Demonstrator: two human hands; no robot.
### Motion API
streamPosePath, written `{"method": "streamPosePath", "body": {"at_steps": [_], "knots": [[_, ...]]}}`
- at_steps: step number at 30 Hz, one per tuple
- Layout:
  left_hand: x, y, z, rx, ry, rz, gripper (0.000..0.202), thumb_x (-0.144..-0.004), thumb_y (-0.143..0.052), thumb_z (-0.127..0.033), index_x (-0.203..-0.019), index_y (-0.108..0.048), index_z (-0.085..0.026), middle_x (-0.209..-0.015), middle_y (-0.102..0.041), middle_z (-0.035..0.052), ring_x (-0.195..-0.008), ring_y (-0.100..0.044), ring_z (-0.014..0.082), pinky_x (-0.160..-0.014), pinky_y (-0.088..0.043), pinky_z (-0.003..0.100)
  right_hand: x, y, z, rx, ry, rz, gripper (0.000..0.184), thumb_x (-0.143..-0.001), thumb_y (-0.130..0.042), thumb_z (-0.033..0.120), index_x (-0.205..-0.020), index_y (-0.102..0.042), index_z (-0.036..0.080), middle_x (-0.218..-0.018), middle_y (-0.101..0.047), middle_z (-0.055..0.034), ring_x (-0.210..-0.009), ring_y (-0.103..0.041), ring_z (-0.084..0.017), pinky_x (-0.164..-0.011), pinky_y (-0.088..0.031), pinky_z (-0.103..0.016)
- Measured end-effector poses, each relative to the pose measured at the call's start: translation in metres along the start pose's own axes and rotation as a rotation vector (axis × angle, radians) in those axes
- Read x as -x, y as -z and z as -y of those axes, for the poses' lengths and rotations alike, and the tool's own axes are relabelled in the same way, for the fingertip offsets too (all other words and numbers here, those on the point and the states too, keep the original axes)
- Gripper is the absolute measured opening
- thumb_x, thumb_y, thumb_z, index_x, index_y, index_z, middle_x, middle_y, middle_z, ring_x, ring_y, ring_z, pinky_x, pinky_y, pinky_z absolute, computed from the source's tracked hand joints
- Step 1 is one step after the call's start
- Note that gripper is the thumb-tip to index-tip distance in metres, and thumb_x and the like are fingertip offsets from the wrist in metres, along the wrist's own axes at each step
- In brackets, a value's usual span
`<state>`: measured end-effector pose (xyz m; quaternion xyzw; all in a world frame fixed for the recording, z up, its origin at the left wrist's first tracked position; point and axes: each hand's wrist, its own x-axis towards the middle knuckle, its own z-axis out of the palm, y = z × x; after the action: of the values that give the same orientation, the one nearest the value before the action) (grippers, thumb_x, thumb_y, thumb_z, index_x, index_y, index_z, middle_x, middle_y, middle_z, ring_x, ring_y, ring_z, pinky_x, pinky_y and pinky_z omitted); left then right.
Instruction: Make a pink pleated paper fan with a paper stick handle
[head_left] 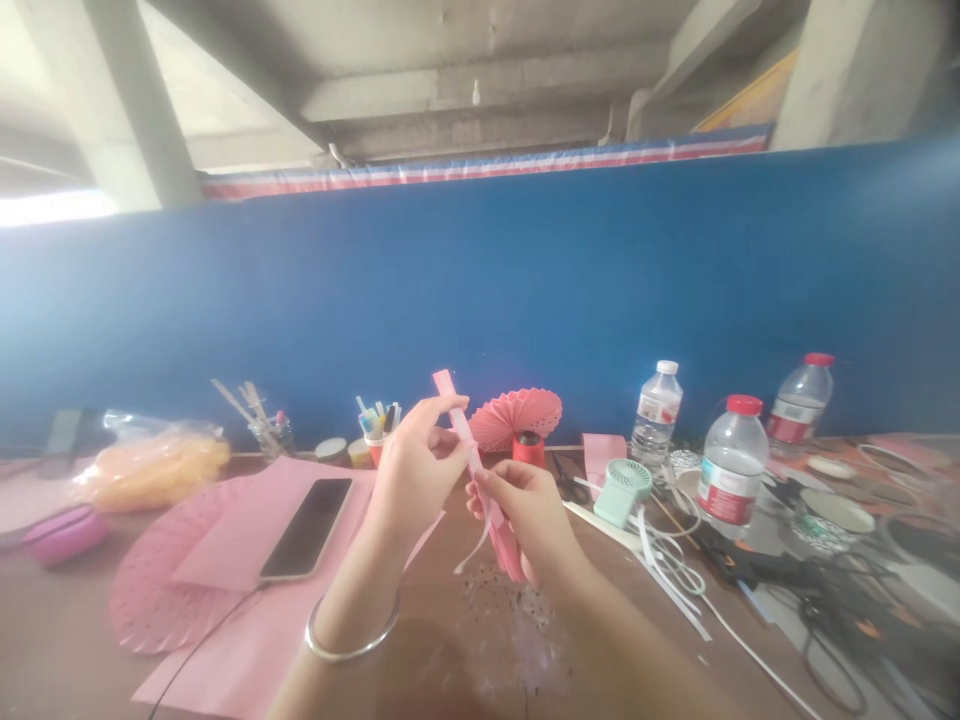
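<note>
Above the middle of the brown table, both my hands hold a narrow folded pink paper strip. My left hand pinches its upper part with thumb and fingers; a silver bangle sits on that wrist. My right hand is closed round the strip's lower part, where darker pink pleated folds and a thin white strand hang down. The strip tilts up to the left.
Pink paper sheets and a black phone lie at left. A pleated pink fan and red spool stand behind my hands. At right are a mint hand fan, three water bottles, scissors, white strips and cables.
</note>
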<state>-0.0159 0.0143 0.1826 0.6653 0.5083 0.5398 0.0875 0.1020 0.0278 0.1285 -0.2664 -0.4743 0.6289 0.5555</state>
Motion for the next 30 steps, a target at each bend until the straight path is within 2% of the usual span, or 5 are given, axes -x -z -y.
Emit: {"method": "streamPosePath", "body": {"at_steps": [5, 14, 19, 24, 30], "knots": [[-0.0012, 0.0026, 0.0006, -0.121, -0.050, -0.106, 0.037, -0.073, -0.053, -0.015, -0.108, -0.054, -0.026, -0.100, -0.061, 0.0023, -0.069, -0.061, 0.0114, -0.055, -0.050, 0.021, 0.0017, 0.0012, 0.0011, 0.171, -0.010, 0.023, 0.022, -0.070, -0.064, 0.033, -0.061, -0.060, 0.013, -0.064, -0.064, -0.0064, -0.059, -0.056, -0.015, -0.061, -0.042, -0.029], [-0.0036, 0.0020, 0.0069, -0.061, -0.032, 0.011, 0.047, -0.073, -0.056, -0.016, -0.117, -0.048, -0.030, -0.121, -0.049, 0.0027, -0.072, -0.061, 0.0105, -0.060, -0.053, 0.023, 0.0018, -0.0020, 0.0013, 0.076, -0.005, -0.005, 0.018, -0.069, -0.061, 0.025, -0.057, -0.057, 0.013, -0.061, -0.062, -0.0041, -0.055, -0.056, -0.013, -0.055, -0.043, -0.026], [-0.0036, 0.0027, 0.0074, -0.055, -0.055, 0.001, 0.048, -0.072, -0.057, -0.014, -0.117, -0.048, -0.029, -0.120, -0.050, 0.0036, -0.071, -0.060, 0.0098, -0.064, -0.053, 0.025, 0.0021, -0.0017, 0.0038, 0.083, -0.023, -0.004, 0.019, -0.070, -0.059, 0.025, -0.056, -0.056, 0.013, -0.060, -0.061, -0.0044, -0.053, -0.055, -0.012, -0.055, -0.042, -0.026], [-0.0028, -0.0010, 0.0056, -0.080, -0.087, -0.033, 0.047, -0.074, -0.053, -0.012, -0.118, -0.047, -0.030, -0.120, -0.049, 0.0026, -0.069, -0.058, 0.0081, -0.062, -0.053, 0.023, 0.0033, -0.0024, 0.0063, 0.022, -0.046, 0.002, 0.021, -0.068, -0.062, 0.025, -0.053, -0.052, 0.013, -0.059, -0.061, -0.0031, -0.050, -0.054, -0.011, -0.053, -0.042, -0.025], [-0.0034, -0.0002, 0.0064, -0.032, -0.049, 0.044, 0.052, -0.074, -0.054, -0.014, -0.123, -0.043, -0.030, -0.127, -0.043, 0.0028, -0.073, -0.061, 0.0090, -0.061, -0.055, 0.021, 0.0003, -0.0006, 0.0023, -0.008, -0.018, -0.001, 0.021, -0.069, -0.062, 0.026, -0.054, -0.054, 0.014, -0.057, -0.060, -0.0022, -0.050, -0.055, -0.012, -0.053, -0.042, -0.025]]}}
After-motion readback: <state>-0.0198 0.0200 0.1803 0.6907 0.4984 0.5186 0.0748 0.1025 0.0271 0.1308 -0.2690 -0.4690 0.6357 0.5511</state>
